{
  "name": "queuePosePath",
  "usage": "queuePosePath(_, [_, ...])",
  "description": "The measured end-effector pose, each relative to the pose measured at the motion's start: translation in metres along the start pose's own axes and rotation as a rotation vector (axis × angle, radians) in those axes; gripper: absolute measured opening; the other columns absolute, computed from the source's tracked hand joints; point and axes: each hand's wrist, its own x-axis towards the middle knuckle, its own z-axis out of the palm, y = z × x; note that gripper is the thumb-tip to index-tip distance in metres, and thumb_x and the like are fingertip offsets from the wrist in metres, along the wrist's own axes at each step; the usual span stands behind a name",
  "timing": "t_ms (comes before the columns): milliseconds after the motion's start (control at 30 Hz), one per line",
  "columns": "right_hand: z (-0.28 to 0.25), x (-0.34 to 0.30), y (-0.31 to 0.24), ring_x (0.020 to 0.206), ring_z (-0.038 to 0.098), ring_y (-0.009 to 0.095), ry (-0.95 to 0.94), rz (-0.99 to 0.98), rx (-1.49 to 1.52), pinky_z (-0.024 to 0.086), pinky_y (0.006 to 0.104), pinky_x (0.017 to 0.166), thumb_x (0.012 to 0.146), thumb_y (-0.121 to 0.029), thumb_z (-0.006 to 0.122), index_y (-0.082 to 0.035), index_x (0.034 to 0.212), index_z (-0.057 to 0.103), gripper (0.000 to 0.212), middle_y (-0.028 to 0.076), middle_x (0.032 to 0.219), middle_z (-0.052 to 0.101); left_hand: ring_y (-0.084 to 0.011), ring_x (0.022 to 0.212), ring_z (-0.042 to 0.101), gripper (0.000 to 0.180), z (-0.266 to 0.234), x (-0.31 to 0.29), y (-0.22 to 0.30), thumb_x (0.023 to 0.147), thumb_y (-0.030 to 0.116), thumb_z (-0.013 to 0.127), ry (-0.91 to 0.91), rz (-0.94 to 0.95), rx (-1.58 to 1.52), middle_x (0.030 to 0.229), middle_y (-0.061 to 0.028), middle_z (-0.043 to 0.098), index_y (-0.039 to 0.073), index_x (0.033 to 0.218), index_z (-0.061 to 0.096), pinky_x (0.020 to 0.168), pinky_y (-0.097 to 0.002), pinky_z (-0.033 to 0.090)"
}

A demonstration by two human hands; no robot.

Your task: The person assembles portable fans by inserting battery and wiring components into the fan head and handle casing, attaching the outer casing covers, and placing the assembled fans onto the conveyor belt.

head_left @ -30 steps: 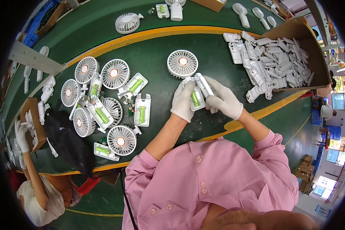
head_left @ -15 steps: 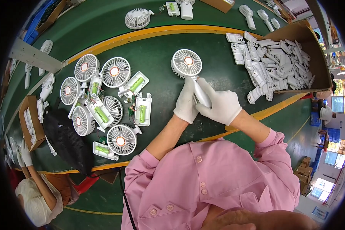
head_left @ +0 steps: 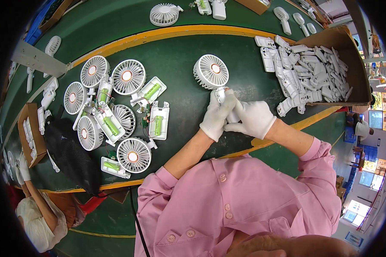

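Observation:
A white handheld fan (head_left: 211,72) with an orange ring at its hub is held upright over the green bench, its round head away from me. In a white glove, my left hand (head_left: 217,115) wraps the handle just below the head. My right hand (head_left: 255,119), also gloved, closes on the handle from the right, thumb near its lower end. The fingers hide most of the handle. To the left lie several fans with opened handles, among them a fan (head_left: 134,155) and a white handle shell (head_left: 159,121) with a green battery and loose wires.
At the right, a cardboard box (head_left: 354,64) on its side spills white handle covers (head_left: 294,88). A black mesh bag (head_left: 70,152) and a small carton (head_left: 33,137) sit at the left. Beyond the yellow edge, another fan (head_left: 164,15) lies on a green surface. A co-worker's gloved hand (head_left: 24,168) shows far left.
My left hand has shifted up and over the front of the handle, covering more of it. The fan head has turned slightly to the right.

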Motion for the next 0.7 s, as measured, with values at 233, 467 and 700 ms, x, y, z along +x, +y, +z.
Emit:
queuePosePath(233, [-0.014,-0.001,0.005,0.058,0.064,0.033,-0.116,0.044,0.1,0.052,0.0419,0.053,0.081,-0.054,0.06,0.0,0.137,0.033,0.083,0.015,0.076,0.066,-0.021,0.095,0.059,0.063,0.001,-0.001,-0.005,0.091,0.049,0.055,0.113,0.161,0.572,0.106,-0.0111,0.058,0.002,0.127,0.035,0.081,-0.0327,0.048])
queuePosePath(467, [0.006,-0.006,0.011,0.059,0.064,0.032,0.049,-0.073,0.141,0.053,0.0408,0.055,0.08,-0.051,0.062,0.002,0.136,0.033,0.082,0.016,0.073,0.065,-0.0279,0.093,0.062,0.063,0.005,-0.008,-0.006,0.091,0.051,0.053,0.13,0.25,0.716,0.105,-0.0172,0.059,0.001,0.126,0.035,0.08,-0.0378,0.048])
queuePosePath(700, [0.014,-0.005,-0.005,0.069,0.065,0.031,0.085,-0.029,0.134,0.052,0.0381,0.06,0.074,-0.043,0.071,0.001,0.127,0.043,0.074,0.013,0.083,0.065,-0.0155,0.092,0.059,0.032,-0.001,-0.004,-0.006,0.096,0.028,0.051,0.133,0.21,0.407,0.103,-0.01,0.059,0.003,0.113,0.043,0.083,-0.0297,0.049])
